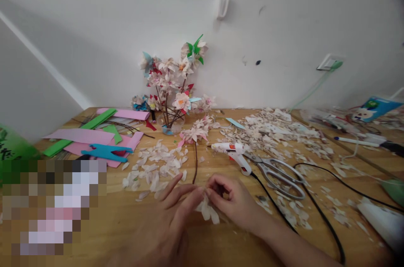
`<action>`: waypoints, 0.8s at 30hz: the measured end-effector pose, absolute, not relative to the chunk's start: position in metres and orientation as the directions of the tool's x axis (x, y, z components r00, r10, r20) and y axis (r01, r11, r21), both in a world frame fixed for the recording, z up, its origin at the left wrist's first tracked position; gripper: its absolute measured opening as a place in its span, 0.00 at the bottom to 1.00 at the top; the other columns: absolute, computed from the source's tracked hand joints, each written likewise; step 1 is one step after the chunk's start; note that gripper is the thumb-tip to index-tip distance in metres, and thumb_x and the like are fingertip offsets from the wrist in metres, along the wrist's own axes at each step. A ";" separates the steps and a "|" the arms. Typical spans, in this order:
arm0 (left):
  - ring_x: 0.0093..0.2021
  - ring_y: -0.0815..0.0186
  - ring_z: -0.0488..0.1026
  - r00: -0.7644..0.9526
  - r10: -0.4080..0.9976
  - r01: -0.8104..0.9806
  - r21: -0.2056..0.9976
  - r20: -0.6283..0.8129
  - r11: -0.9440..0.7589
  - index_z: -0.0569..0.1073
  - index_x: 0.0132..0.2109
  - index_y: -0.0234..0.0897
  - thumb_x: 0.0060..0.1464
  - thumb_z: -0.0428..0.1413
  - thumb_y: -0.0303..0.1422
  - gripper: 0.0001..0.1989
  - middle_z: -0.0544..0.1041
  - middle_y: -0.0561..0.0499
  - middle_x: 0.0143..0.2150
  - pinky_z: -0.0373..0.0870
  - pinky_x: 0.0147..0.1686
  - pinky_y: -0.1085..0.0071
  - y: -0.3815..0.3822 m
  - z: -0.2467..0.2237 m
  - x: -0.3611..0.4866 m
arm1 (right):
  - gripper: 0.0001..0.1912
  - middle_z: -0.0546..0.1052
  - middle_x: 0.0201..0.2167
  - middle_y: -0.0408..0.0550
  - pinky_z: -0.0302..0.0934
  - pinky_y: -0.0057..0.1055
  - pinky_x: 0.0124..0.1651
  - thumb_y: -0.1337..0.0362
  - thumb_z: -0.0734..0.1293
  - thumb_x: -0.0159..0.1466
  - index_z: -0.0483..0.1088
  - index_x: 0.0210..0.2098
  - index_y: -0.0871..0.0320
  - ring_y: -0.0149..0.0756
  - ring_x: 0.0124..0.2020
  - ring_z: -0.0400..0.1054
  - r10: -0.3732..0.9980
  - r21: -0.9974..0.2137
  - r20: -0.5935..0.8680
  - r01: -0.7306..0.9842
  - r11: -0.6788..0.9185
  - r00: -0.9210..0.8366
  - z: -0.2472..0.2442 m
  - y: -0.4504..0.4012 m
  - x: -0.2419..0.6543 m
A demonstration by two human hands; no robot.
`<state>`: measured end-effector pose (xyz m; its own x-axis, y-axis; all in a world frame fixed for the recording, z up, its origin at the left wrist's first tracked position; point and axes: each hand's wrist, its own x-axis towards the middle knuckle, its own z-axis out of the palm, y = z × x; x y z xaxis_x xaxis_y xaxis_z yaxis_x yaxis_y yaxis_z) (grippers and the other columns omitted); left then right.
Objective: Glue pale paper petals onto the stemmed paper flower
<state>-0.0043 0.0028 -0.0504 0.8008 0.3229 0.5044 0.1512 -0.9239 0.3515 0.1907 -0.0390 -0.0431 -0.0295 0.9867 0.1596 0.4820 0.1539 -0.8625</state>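
Both my hands meet at the front centre over the wooden table (240,246). My right hand (235,201) pinches the top of a small cluster of whitish petals (208,211), which hangs below its fingertips. My left hand (175,216) has its index finger and thumb at the same cluster, its other fingers spread; part of it is blurred. Just beyond the fingertips, a brown stem (195,164) leads up to a pale pink flower (194,131) lying on the table. Loose petals (154,166) are scattered beyond my left hand.
A white glue gun (232,149) and metal scissors (282,176) lie right of centre, with black cables near my right forearm. Flowers stand in a glass vase (172,126) by the wall. Coloured paper strips (85,135) lie left; a petal pile (268,130) covers the back right.
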 end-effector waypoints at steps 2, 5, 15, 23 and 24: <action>0.62 0.56 0.54 0.774 0.424 0.167 0.494 0.470 -0.853 0.43 0.63 0.41 0.38 0.44 0.15 0.43 0.71 0.45 0.52 0.45 0.60 0.42 0.003 -0.055 -0.006 | 0.09 0.66 0.19 0.40 0.53 0.24 0.24 0.62 0.62 0.59 0.64 0.25 0.58 0.29 0.22 0.58 0.991 -0.894 0.127 0.427 0.135 -0.048 -0.043 -0.037 0.192; 0.61 0.54 0.56 0.697 0.585 0.137 0.724 0.415 -0.676 0.38 0.63 0.44 0.40 0.45 0.17 0.44 0.69 0.45 0.53 0.44 0.58 0.39 0.001 -0.063 -0.006 | 0.11 0.64 0.19 0.39 0.51 0.24 0.24 0.58 0.63 0.58 0.63 0.24 0.58 0.28 0.21 0.56 0.997 -0.949 0.048 0.307 0.066 -0.067 -0.045 -0.034 0.195; 0.58 0.56 0.61 0.664 0.723 -0.268 0.963 0.190 -0.008 0.47 0.62 0.45 0.48 0.53 0.31 0.36 0.72 0.45 0.50 0.51 0.58 0.52 0.000 -0.065 0.005 | 0.10 0.67 0.17 0.37 0.47 0.22 0.21 0.62 0.70 0.44 0.65 0.21 0.60 0.23 0.16 0.54 0.942 -0.900 -0.305 -0.280 -0.333 -0.139 -0.053 -0.028 0.194; 0.50 0.56 0.71 0.721 0.691 -0.424 0.825 0.058 0.373 0.58 0.56 0.49 0.39 0.62 0.34 0.36 0.77 0.50 0.42 0.64 0.47 0.59 0.006 -0.080 0.018 | 0.09 0.68 0.15 0.37 0.47 0.22 0.21 0.66 0.71 0.41 0.66 0.20 0.61 0.23 0.15 0.56 0.918 -0.864 -0.354 -0.314 -0.394 -0.179 -0.057 -0.027 0.189; 0.48 0.56 0.72 0.730 0.682 -0.423 0.810 0.040 0.406 0.59 0.55 0.49 0.39 0.61 0.35 0.34 0.77 0.50 0.42 0.65 0.44 0.61 0.007 -0.080 0.019 | 0.09 0.68 0.16 0.37 0.47 0.22 0.21 0.67 0.70 0.41 0.66 0.20 0.61 0.23 0.15 0.56 0.919 -0.863 -0.355 -0.318 -0.393 -0.171 -0.057 -0.027 0.188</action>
